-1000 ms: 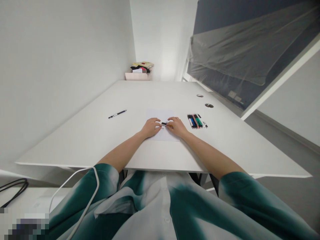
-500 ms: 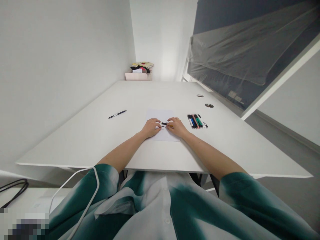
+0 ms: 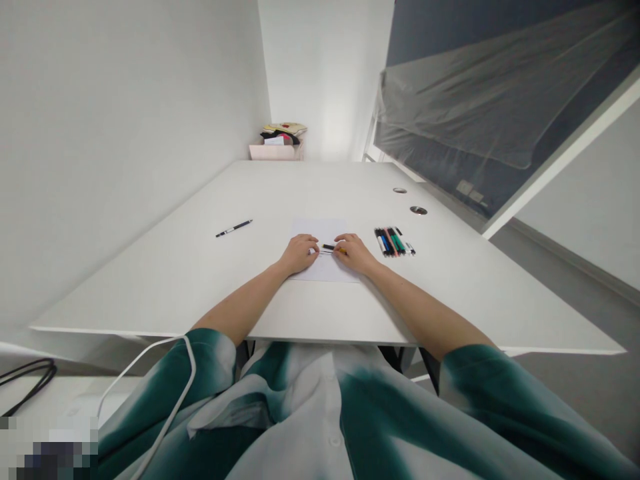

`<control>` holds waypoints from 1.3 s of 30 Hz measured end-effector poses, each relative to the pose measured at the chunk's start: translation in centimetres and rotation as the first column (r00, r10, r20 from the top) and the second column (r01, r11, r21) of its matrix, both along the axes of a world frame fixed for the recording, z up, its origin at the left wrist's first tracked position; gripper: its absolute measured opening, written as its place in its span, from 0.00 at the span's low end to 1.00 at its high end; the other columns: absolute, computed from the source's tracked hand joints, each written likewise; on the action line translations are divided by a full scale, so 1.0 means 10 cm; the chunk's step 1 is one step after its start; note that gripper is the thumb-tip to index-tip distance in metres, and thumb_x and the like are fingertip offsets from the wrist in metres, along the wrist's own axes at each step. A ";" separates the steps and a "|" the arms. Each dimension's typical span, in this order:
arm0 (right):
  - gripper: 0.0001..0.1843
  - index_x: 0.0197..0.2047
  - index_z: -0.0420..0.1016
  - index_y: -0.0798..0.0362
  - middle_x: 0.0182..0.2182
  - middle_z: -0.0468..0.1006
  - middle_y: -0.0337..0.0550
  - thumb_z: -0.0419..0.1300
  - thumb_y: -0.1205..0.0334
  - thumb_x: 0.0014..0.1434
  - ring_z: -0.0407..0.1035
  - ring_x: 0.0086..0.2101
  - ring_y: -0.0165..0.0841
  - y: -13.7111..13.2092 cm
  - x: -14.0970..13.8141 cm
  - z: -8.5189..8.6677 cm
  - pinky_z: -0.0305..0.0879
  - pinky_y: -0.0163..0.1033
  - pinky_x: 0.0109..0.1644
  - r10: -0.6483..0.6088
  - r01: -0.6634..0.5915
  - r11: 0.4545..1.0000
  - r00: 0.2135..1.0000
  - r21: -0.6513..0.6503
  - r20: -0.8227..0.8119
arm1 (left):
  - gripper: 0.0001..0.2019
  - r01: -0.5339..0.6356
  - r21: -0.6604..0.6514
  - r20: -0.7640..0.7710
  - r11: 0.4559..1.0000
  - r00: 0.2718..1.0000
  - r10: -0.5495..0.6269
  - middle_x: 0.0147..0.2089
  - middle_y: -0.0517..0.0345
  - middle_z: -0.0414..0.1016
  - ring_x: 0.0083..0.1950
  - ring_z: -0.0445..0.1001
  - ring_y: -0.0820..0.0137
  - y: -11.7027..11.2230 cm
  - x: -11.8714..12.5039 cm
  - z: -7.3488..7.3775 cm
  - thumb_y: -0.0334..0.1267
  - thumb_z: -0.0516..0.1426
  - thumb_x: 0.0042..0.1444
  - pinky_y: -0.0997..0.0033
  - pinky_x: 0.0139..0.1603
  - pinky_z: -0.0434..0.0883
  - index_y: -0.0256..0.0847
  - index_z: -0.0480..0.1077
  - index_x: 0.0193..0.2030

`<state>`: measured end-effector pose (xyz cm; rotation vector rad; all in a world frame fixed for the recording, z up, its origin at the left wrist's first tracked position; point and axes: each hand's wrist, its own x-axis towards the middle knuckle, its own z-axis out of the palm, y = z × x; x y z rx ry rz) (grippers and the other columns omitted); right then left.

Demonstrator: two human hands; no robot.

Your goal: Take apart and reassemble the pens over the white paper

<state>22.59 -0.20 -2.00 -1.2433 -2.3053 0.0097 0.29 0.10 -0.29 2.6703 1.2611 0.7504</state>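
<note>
A white sheet of paper (image 3: 325,230) lies on the white table (image 3: 200,280) in front of me. Both hands rest on it and pinch a small black marker (image 3: 329,247) that spans between them. My left hand (image 3: 299,254) grips its left end with curled fingers. My right hand (image 3: 355,253) grips its right end, where a bit of yellow shows. Whether the cap is on or coming apart is too small to make out.
A row of several coloured markers (image 3: 394,242) lies right of the paper. A black pen (image 3: 234,229) lies to the left. Two round cable holes (image 3: 418,211) sit at the back right. A pink box (image 3: 277,151) with things stands at the far end.
Almost nothing differs. My left hand has shifted slightly left, so a little more of the black marker shows between the hands.
</note>
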 end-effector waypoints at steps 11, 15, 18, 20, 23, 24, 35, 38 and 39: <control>0.09 0.36 0.81 0.51 0.48 0.76 0.50 0.58 0.63 0.59 0.65 0.51 0.44 -0.02 0.06 0.05 0.61 0.54 0.58 0.048 -0.048 0.999 0.998 -0.012 -0.027 | 0.07 -0.064 -0.012 0.028 0.998 0.998 0.064 0.52 0.53 0.77 0.57 0.71 0.59 0.03 -0.06 0.00 0.35 0.56 0.54 0.51 0.62 0.66 0.43 0.78 0.33; 0.09 0.36 0.80 0.50 0.48 0.76 0.49 0.58 0.63 0.59 0.65 0.51 0.44 -0.03 0.04 0.06 0.61 0.54 0.58 0.050 -0.050 0.999 0.999 -0.009 -0.016 | 0.07 -0.057 -0.013 0.033 0.998 0.998 0.057 0.52 0.52 0.78 0.57 0.71 0.59 0.01 -0.05 0.01 0.34 0.57 0.54 0.51 0.62 0.66 0.43 0.77 0.34; 0.08 0.36 0.80 0.51 0.49 0.76 0.50 0.58 0.64 0.59 0.65 0.51 0.43 -0.03 0.03 0.06 0.61 0.53 0.58 0.042 -0.042 0.999 0.999 -0.005 -0.012 | 0.07 -0.043 -0.008 0.034 0.999 0.998 0.044 0.52 0.51 0.78 0.56 0.72 0.59 0.01 -0.05 0.01 0.34 0.56 0.54 0.52 0.62 0.66 0.42 0.77 0.34; 0.08 0.36 0.80 0.52 0.49 0.76 0.50 0.59 0.65 0.59 0.65 0.51 0.44 -0.04 0.02 0.06 0.61 0.52 0.58 0.038 -0.039 0.999 0.999 -0.006 -0.010 | 0.07 -0.035 -0.003 0.033 0.999 0.999 0.035 0.52 0.52 0.78 0.56 0.72 0.59 0.01 -0.04 0.01 0.34 0.56 0.53 0.52 0.62 0.66 0.42 0.77 0.34; 0.07 0.35 0.80 0.52 0.49 0.76 0.51 0.59 0.64 0.59 0.65 0.51 0.44 -0.04 0.00 0.07 0.62 0.52 0.57 0.037 -0.037 0.999 0.999 -0.006 -0.006 | 0.07 -0.028 0.004 0.029 1.000 0.999 0.028 0.51 0.52 0.78 0.55 0.72 0.60 0.01 -0.03 0.01 0.34 0.56 0.54 0.53 0.61 0.66 0.43 0.77 0.33; 0.07 0.36 0.80 0.52 0.49 0.76 0.51 0.59 0.64 0.59 0.65 0.51 0.44 -0.05 -0.01 0.08 0.62 0.52 0.57 0.037 -0.038 0.999 0.999 -0.006 -0.003 | 0.07 -0.025 0.006 0.028 1.000 0.999 0.025 0.51 0.52 0.78 0.55 0.72 0.60 0.00 -0.02 0.01 0.35 0.56 0.54 0.53 0.61 0.67 0.43 0.77 0.34; 0.12 0.40 0.80 0.51 0.36 0.82 0.46 0.55 0.64 0.63 0.72 0.41 0.39 -0.17 -0.14 0.22 0.59 0.42 0.50 0.007 0.000 0.999 0.989 -0.050 0.147 | 0.08 0.009 0.032 0.046 0.999 0.999 -0.010 0.50 0.52 0.78 0.55 0.72 0.60 -0.04 0.02 0.04 0.35 0.55 0.55 0.54 0.61 0.66 0.42 0.77 0.34; 0.12 0.41 0.80 0.51 0.37 0.82 0.46 0.54 0.64 0.63 0.72 0.42 0.39 -0.19 -0.16 0.23 0.59 0.43 0.50 0.013 -0.009 1.000 0.987 -0.022 0.162 | 0.08 0.019 0.046 0.050 0.999 0.999 -0.021 0.50 0.52 0.78 0.55 0.72 0.60 -0.05 0.02 0.04 0.35 0.55 0.56 0.54 0.61 0.66 0.42 0.77 0.35; 0.12 0.42 0.81 0.51 0.38 0.82 0.47 0.54 0.64 0.63 0.71 0.42 0.40 -0.19 -0.16 0.23 0.59 0.43 0.49 0.013 -0.011 1.000 0.986 -0.014 0.168 | 0.08 0.021 0.047 0.048 0.999 0.999 -0.023 0.50 0.52 0.78 0.55 0.72 0.60 -0.06 0.02 0.04 0.35 0.55 0.56 0.53 0.61 0.66 0.42 0.76 0.35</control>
